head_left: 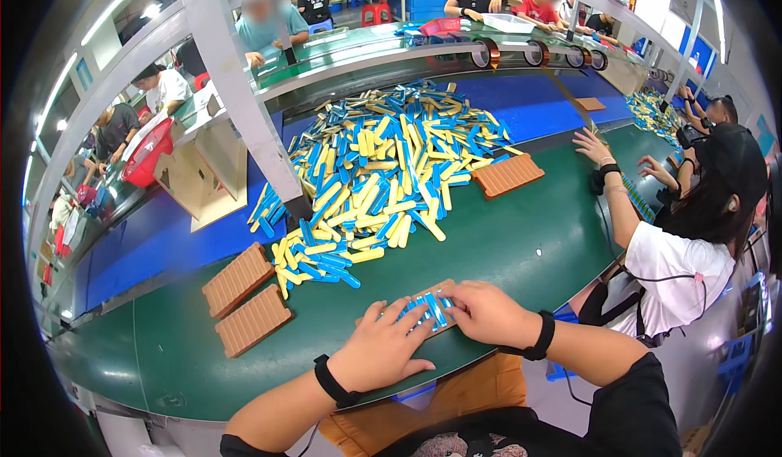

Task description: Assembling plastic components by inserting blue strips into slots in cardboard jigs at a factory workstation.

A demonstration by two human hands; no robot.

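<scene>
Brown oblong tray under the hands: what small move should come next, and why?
Perhaps the right hand should even up the shiny, flat blue strips: they lie side by side on the tray, with it at their right end and the left hand over their left.

- Down from the wearer's head it looks, facing forward across the green surface [505, 253]!
- Close below: left fingers [397, 309], right fingers [463, 294].
- Fisheye sweeping wide, taking in the grey post [240, 98] and the room's small, distant far side.

Glossy blue strips [437, 310] lie across a brown tray [442, 287] on green tabletop [562, 229].
</scene>
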